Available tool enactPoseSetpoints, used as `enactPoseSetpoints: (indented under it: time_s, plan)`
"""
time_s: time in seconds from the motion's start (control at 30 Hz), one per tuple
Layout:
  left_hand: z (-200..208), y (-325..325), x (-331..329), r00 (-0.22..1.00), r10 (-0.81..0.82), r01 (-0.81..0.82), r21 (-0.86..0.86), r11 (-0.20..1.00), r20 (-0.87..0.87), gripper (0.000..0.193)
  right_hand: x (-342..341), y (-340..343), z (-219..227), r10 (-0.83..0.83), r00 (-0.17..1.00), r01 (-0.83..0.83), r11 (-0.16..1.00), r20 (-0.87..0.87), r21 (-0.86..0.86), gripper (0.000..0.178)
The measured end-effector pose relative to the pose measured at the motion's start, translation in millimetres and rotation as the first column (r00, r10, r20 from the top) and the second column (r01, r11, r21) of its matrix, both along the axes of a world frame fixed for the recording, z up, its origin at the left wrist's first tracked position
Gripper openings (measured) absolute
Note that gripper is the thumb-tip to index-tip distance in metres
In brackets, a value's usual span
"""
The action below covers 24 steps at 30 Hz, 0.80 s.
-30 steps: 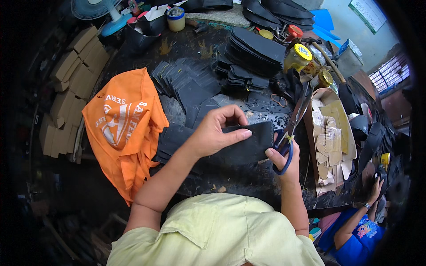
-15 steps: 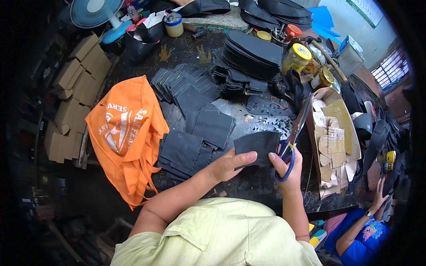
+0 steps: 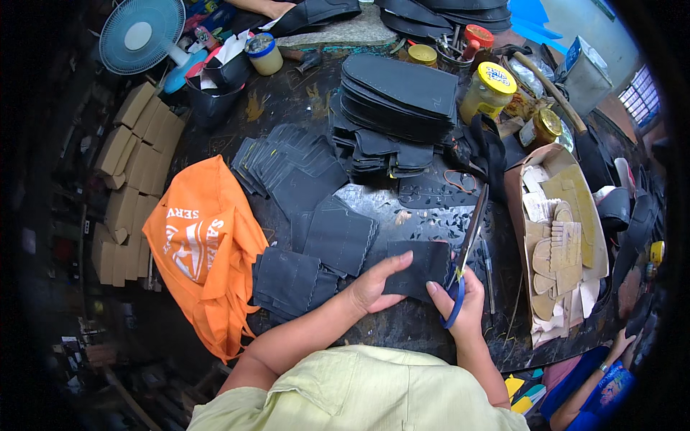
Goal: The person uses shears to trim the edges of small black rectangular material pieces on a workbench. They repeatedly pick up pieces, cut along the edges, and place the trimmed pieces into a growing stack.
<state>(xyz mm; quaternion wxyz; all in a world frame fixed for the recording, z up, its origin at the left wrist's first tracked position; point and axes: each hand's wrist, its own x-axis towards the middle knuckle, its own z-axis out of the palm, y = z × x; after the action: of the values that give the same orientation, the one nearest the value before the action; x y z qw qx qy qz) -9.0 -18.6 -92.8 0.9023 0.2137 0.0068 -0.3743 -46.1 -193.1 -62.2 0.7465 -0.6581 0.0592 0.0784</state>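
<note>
A black leather-like piece (image 3: 419, 267) lies between my hands, just above the dark table. My left hand (image 3: 375, 286) grips its left side, thumb on top and the other fingers partly hidden. In my right hand (image 3: 467, 302) are blue-handled scissors (image 3: 471, 241), their blades pointing away from me. The right thumb rests at the piece's lower right corner. Left of my hands lie a pile of cut black pieces (image 3: 287, 276) and another stack with wavy edges (image 3: 341, 237). Farther off, more black pieces (image 3: 291, 161) are fanned out.
An orange cloth bag (image 3: 205, 251) hangs over the left table edge. A cardboard box (image 3: 521, 237) of brown templates stands at right. Behind are stacked black panels (image 3: 399, 86), a yellow-lidded jar (image 3: 489, 93) and a hammer (image 3: 305, 59). Another person's arm (image 3: 586, 391) shows lower right.
My hands and the black piece have shifted slightly down in the picture, and the piece has turned. The scissors stay in my right hand. A forearm now shows at the far edge.
</note>
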Motion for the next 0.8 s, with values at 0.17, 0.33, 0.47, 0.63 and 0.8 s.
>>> enactPoseSetpoints:
  time_s: [0.17, 0.33, 0.47, 0.63, 0.8]
  plan:
    - [-1.5, 0.2, -1.3, 0.999, -0.021, 0.025, 0.097, 0.995, -0.046, 0.068, 1.8, 2.6, -2.9, -0.030, 1.000, 0.030, 0.999, 0.008, -0.017, 0.046]
    - [0.4, 0.4, -1.2, 0.999, -0.021, 0.027, 0.135, 0.990, -0.043, 0.067, 0.4, 2.8, -2.2, -0.015, 0.999, 0.018, 0.997, 0.038, -0.069, 0.050]
    - [1.0, -0.9, -0.3, 0.999, -0.011, 0.016, 0.128, 0.992, -0.039, 0.068, 1.3, 4.8, -4.0, -0.045, 0.998, 0.045, 0.999, 0.047, -0.008, 0.050]
    - [1.9, -0.1, -0.2, 0.999, -0.011, 0.017, 0.142, 0.990, -0.039, 0.071, 1.3, 3.0, -2.2, -0.028, 0.999, 0.028, 1.000, 0.046, -0.011, 0.046]
    - [1.7, 0.5, 0.0, 0.998, -0.017, 0.026, 0.153, 0.988, -0.058, 0.072, 1.1, 0.0, 1.6, 0.006, 0.999, -0.008, 0.999, -0.049, -0.039, 0.044]
